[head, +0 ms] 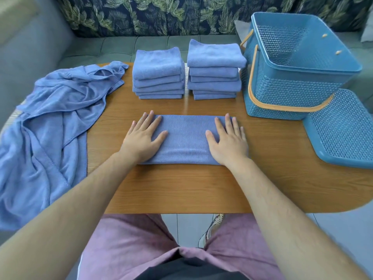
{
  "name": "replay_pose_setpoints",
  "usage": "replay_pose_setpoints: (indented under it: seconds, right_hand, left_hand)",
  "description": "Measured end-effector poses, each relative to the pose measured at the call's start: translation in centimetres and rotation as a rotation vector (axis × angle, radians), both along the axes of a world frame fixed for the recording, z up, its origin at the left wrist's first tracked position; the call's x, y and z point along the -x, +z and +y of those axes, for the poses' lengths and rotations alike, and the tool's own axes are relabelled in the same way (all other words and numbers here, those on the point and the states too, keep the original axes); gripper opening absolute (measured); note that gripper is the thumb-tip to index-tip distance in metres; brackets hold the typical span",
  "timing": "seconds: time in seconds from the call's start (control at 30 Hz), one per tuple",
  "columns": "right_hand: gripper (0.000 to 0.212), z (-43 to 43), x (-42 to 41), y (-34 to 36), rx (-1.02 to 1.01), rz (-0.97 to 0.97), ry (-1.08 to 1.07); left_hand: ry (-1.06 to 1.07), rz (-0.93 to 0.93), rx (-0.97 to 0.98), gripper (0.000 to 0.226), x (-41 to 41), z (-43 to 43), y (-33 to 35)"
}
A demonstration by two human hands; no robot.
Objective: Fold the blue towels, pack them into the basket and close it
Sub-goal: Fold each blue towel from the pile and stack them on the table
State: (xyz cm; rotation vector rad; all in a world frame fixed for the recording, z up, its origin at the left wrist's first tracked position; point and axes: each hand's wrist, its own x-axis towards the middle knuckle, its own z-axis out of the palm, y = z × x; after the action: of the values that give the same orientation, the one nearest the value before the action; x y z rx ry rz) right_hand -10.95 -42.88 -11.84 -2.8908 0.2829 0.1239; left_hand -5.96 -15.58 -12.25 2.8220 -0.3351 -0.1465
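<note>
A blue towel [186, 138] lies folded into a long strip in the middle of the wooden table [181, 188]. My left hand [142, 138] presses flat on its left end and my right hand [228, 139] presses flat on its right end, fingers straight. Behind it stand two stacks of folded blue towels, a left stack [158, 74] and a right stack [215, 71]. A heap of unfolded blue towels [50, 126] drapes over the table's left side. The blue basket [292, 77] with orange handles stands open and empty at the back right. Its blue lid [343, 130] lies in front of it.
A grey sofa with leaf-print cushions [161, 15] runs behind the table. The table's near edge is just in front of my lap. Bare wood shows between the strip and the stacks, and to the right of my right hand.
</note>
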Motion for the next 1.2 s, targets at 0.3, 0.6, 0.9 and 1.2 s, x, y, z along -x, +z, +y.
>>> replay_pose_setpoints:
  seconds: [0.3, 0.6, 0.9, 1.2]
  right_hand:
    - [0.043, 2.4, 0.9, 1.0, 0.13, -0.364, 0.03]
    - [0.041, 9.1, 3.2, 0.9, 0.069, -0.242, 0.148]
    - [0.05, 3.6, 2.9, 1.5, -0.076, -0.287, 0.124]
    - [0.076, 1.7, 5.4, -0.5, -0.048, -0.09, 0.275]
  left_hand:
    - [-0.051, -0.095, -0.098, 0.065, -0.5, -0.6, 0.7]
    - [-0.376, -0.148, -0.097, 0.054, -2.1, -2.7, 1.3]
    - [-0.281, -0.466, -0.129, 0.033, 2.4, -4.6, 2.4]
    - [-0.37, -0.121, 0.049, 0.067, 4.0, -5.1, -0.9]
